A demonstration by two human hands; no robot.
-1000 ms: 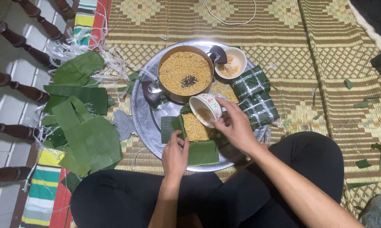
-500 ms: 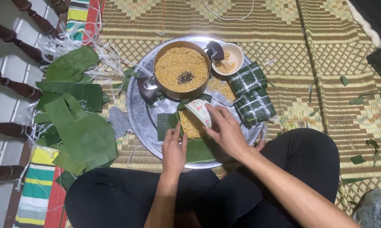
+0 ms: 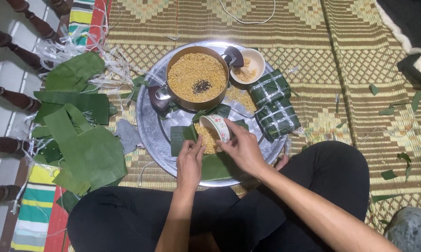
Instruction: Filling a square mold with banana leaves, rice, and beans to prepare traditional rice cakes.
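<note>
One head view only — looks steeply down from above the seated lap onto the round metal tray [image 3: 150,126], fairly close.

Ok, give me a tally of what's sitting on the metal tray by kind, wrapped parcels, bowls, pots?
Leaf-wrapped parcels: 2
Small bowls: 2, one by the pot, one tipped in the right hand
Pot of yellow grain: 1
Open leaf wrapper with filling: 1
Total: 6
</note>
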